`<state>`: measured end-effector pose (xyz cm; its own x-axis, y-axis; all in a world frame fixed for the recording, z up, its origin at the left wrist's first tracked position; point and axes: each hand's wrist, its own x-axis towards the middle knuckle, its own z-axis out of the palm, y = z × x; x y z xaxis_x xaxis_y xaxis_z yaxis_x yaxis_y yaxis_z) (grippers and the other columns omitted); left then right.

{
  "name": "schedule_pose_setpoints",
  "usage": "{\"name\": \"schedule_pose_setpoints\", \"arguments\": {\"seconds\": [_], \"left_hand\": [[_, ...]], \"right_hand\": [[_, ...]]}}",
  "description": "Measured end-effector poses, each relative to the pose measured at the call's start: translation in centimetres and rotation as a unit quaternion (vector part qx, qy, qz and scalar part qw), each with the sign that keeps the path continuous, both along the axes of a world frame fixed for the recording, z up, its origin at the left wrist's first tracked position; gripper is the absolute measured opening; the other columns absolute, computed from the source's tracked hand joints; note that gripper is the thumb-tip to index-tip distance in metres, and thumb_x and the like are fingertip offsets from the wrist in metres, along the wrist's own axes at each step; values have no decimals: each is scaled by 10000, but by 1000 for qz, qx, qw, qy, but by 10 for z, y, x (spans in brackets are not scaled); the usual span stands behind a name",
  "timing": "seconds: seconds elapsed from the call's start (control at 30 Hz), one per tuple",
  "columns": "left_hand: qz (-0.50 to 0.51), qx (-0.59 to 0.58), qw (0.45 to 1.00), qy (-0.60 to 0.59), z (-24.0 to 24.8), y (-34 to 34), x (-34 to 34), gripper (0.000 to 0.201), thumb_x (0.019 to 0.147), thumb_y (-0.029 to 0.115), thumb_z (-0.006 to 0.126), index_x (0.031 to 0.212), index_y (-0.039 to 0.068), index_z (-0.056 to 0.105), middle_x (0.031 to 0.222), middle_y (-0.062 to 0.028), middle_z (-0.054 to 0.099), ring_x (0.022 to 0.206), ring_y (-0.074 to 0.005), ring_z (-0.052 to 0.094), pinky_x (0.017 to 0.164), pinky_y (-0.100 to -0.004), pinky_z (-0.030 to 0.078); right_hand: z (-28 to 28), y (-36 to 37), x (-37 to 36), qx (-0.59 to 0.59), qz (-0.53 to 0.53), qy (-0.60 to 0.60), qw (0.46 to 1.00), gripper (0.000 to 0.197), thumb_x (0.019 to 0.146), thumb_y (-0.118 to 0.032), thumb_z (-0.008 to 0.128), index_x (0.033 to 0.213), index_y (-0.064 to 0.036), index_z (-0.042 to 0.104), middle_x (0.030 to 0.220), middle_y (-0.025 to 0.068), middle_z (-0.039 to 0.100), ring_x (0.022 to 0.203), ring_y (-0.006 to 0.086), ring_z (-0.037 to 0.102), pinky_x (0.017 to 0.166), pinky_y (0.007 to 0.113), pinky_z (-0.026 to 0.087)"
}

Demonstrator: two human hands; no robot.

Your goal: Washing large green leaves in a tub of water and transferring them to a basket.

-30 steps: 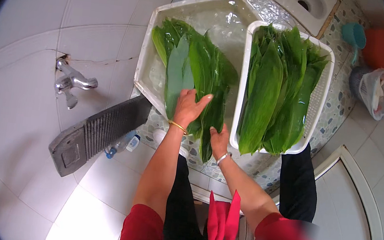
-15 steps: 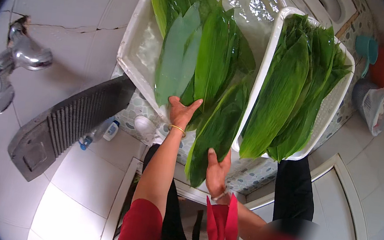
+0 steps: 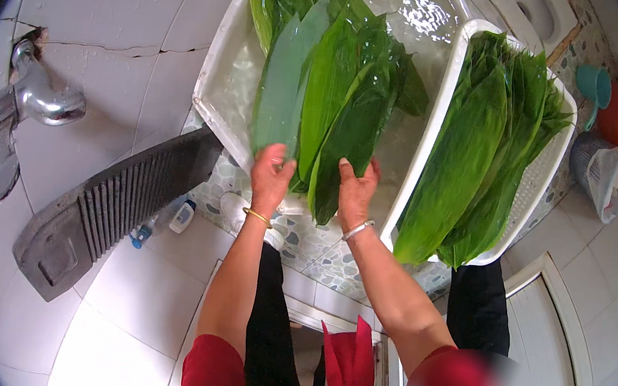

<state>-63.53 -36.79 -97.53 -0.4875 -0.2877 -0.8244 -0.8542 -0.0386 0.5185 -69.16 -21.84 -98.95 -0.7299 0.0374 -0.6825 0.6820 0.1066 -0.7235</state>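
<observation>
Thumb above and fingers below, your right hand [image 3: 356, 195] grips a dark leaf [image 3: 356, 122] by its near end; its long axis runs away over the basin's [image 3: 214, 121] near edge. Your left hand [image 3: 270, 180], farther off, meets a pale leaf's [image 3: 283, 86] near end; whether it grips, you can't tell.

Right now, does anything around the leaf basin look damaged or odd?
Yes: left of the white basin, wall tile is broken away behind the chrome tap, and a jagged crack runs from there toward the basin, so the wall looks damaged.
</observation>
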Motion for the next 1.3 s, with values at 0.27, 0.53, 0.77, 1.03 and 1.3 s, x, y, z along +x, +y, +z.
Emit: {"name": "schedule_pose_setpoints", "arguments": {"seconds": [0.27, 0.53, 0.77, 1.03, 1.3], "left_hand": [[62, -351, 933, 46, -44, -56, -12, 600, 686, 159, 702, 1167, -28, 395, 1128, -196, 484, 1024, -283, 478, 885, -354, 368], [-121, -431, 878, 168, 30, -7, -45, 282, 721, 61, 597, 993, 27, 532, 913, -144, 542, 812, -315, 545, 700, -377, 445], [-364, -255, 885, 140, 37, 56, -29, 439, 727, 25, 553, 1156, 69, 468, 973, -145, 518, 864, -332, 518, 730, -376, 451], [-39, -243, 962, 119, 7, 8, -35, 630, 651, 251, 728, 1151, 10, 428, 1094, -184, 456, 1037, -322, 434, 894, -386, 367], [-107, -361, 925, -58, -12, 39, -71, 772, 598, 191, 763, 1228, 53, 339, 1232, -181, 361, 1124, -372, 348, 917, -487, 296]], "right_hand": [[-8, -44, -19, -91, -169, -150, 970, 387, 704, -137, 710, 1006, 6, 513, 1113, 117, 494, 981, 204, 481, 871, 297, 378], [-28, -25, -28, -94, -124, -181, 971, 305, 702, 7, 660, 983, -7, 543, 928, 62, 615, 816, 166, 577, 754, 278, 457], [-29, -15, -13, -250, -250, -260, 898, 297, 827, -234, 514, 1049, -38, 531, 987, 97, 584, 886, 192, 544, 813, 328, 428], [-4, -29, -23, -92, -136, -144, 976, 538, 812, -392, 556, 1155, 4, 432, 1159, 74, 478, 1017, 208, 465, 902, 293, 353], [-31, -23, -18, -220, -267, -218, 913, 473, 849, -382, 487, 1139, -10, 459, 1125, 57, 506, 992, 186, 477, 889, 305, 357]]}}
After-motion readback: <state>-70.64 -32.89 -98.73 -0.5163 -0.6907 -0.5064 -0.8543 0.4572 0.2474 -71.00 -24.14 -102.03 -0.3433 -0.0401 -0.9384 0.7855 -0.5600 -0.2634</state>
